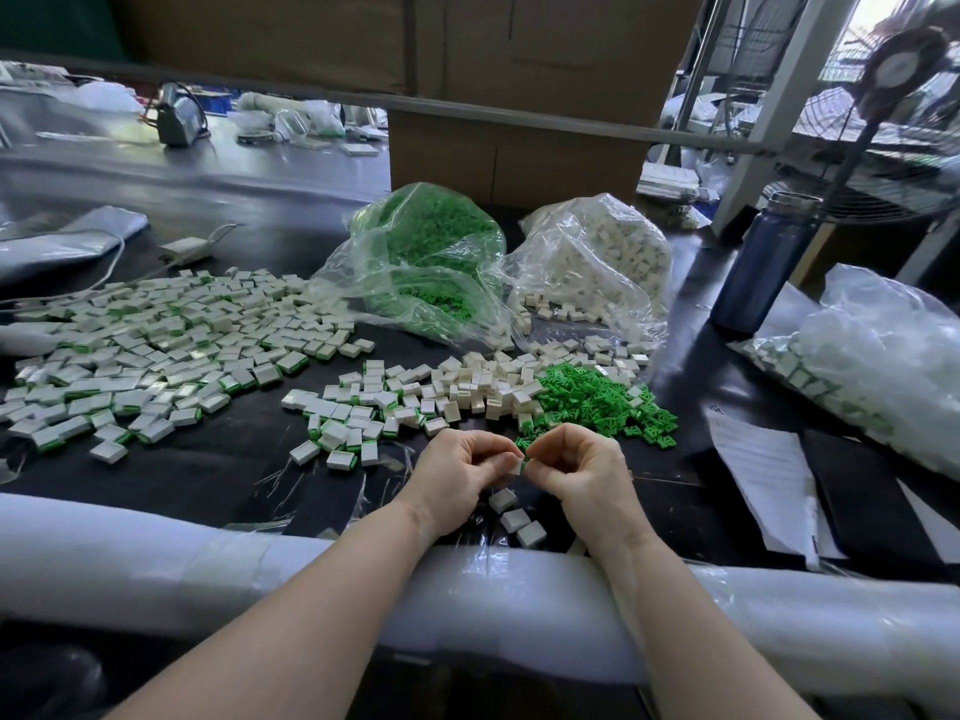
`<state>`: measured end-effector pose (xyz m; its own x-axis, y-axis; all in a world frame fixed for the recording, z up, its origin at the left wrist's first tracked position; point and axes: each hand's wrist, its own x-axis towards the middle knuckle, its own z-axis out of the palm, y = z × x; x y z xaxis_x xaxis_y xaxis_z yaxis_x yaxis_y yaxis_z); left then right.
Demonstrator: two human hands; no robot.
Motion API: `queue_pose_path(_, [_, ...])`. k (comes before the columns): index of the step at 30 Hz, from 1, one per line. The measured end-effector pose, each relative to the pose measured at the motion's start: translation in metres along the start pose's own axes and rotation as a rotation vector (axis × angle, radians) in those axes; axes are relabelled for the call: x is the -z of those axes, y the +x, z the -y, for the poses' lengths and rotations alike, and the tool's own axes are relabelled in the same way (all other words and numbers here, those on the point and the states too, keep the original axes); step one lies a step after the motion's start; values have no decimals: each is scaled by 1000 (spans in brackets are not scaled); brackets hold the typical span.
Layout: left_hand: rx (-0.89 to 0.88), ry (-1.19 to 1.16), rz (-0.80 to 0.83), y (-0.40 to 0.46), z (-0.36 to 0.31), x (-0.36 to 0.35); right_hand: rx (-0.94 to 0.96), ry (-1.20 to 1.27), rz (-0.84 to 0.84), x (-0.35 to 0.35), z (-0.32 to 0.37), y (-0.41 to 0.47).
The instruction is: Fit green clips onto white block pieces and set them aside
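1. Left hand [457, 472] and right hand [582, 472] are meeting fingertip to fingertip above the near edge of the table [208, 459], both with fingers curled.
2. Between them they are pinching one white block [515, 467] with a green clip [523, 464] at its right edge; left fingers are closing on the block, right fingers on the clip. Cannot tell how far the clip is seated.
3. Three blocks [517, 518] are lying on the table just below the hands, touching or nearly so.
4. Loose clip pile [602, 402] is sitting just beyond the right hand.
5. Loose block pile [483, 387] is lying left of the clip pile, touching it.
6. Small cluster of blocks showing green edges [348, 433] is lying left of the left hand.
7. Big spread of finished pieces [156, 350] is covering the table far left of the clip pile.
8. Clip bag [426, 262], open and slumped, is sitting behind the clip pile; block bag [597, 262] is sitting right of it, spilling blocks at its mouth.
9. Bottle [763, 267] is standing right of the block bag.
10. Another bag [872, 371] of pieces is lying far right of the clip pile, with paper [763, 475] in front of it.
11. Both forearms are resting over a white padded roll [208, 563] along the table edge.
12. Cardboard box [519, 148] is standing behind the bags.
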<state>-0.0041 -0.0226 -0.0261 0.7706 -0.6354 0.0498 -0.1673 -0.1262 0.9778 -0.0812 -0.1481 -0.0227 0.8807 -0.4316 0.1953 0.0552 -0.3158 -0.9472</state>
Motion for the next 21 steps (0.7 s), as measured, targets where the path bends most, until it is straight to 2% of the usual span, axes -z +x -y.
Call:
queue_pose_path(5, [-18, 39, 20, 0, 0, 1, -16, -20, 24, 2, -1, -1])
queue_pose_path(11, [-68, 189, 33, 0, 3, 0, -35, -12, 66, 2, -2, -1])
queue_pose_path(16, [-66, 34, -15, 0, 1, 3, -19, 69, 8, 0, 1, 1])
queue_pose_path(21, [-75, -11, -20, 0, 0, 2, -26, 92, -68, -1, 0, 3])
